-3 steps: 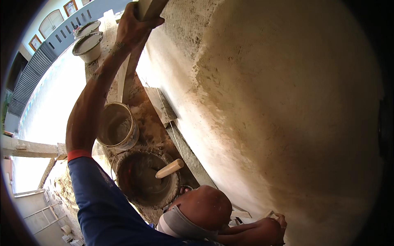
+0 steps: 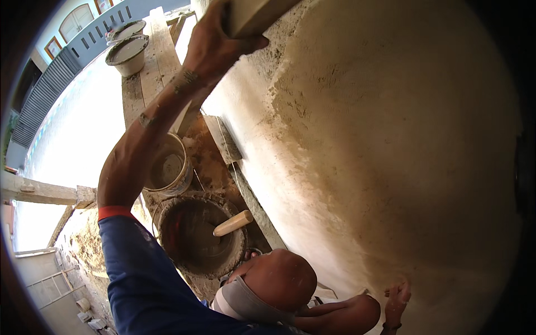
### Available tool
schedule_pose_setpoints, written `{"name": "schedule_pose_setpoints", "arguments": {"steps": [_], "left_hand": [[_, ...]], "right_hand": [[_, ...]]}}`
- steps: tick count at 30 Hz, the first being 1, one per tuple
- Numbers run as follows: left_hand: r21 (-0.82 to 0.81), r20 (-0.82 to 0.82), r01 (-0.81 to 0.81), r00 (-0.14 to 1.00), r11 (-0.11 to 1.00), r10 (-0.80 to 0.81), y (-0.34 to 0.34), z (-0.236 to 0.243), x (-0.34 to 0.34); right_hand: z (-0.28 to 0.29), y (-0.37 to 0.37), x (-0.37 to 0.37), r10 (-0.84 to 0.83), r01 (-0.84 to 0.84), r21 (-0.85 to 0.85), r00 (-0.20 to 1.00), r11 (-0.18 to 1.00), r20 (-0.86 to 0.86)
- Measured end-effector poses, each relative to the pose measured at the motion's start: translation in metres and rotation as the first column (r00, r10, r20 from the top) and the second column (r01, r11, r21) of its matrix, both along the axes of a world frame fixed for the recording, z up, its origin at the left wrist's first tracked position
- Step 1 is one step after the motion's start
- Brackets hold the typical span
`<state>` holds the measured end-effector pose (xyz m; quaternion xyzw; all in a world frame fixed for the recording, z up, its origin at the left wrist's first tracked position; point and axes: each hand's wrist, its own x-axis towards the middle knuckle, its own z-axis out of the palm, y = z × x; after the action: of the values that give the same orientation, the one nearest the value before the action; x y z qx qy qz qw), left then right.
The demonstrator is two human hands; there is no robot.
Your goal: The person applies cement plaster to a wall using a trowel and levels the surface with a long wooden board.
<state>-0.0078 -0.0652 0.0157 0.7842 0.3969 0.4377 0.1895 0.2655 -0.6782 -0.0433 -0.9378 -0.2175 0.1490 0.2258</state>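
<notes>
My left hand, its forearm speckled with mortar, grips a long straight-edged board at the top, beside the wall. The board's far part runs down behind my forearm. At the lower right, my right hand is raised near the plastered wall, fingers apart, seemingly with nothing in it. Below my left arm sits a dark tub of wet mortar, with a wooden tool handle sticking out of it; the tool's head is hidden. Rough, darker plaster shows on the upper wall.
A mortar-crusted bucket stands beyond the tub. Farther along the wooden planks are more mortar-filled buckets. A flat board leans at the wall's foot. My bent knee is by the tub. A timber beam crosses at left.
My left hand and the board have shifted right and slightly up. My right hand has moved right, away from my knee, and its fingers now show more clearly.
</notes>
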Motion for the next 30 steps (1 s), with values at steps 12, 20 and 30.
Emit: {"name": "schedule_pose_setpoints", "arguments": {"steps": [12, 20, 30], "left_hand": [[0.569, -0.074, 0.525, 0.799, 0.633, -0.597, -0.227, -0.019, 0.105], [0.396, -0.332, 0.836, 0.515, 0.379, -0.79, -0.318, -0.073, 0.147], [-0.556, -0.627, 0.817, -0.292, 0.152, -0.722, -0.37, -0.142, 0.228]], "right_hand": [[0.102, -0.004, -0.048, 0.152, 0.089, 0.89, 0.973, 0.447, -0.174], [0.012, -0.072, -0.057, 0.239, 0.293, 0.917, 0.943, -0.27, -0.231], [-0.174, -0.135, -0.024, -0.626, 0.125, 0.877, 0.747, 0.464, 0.225]]}}
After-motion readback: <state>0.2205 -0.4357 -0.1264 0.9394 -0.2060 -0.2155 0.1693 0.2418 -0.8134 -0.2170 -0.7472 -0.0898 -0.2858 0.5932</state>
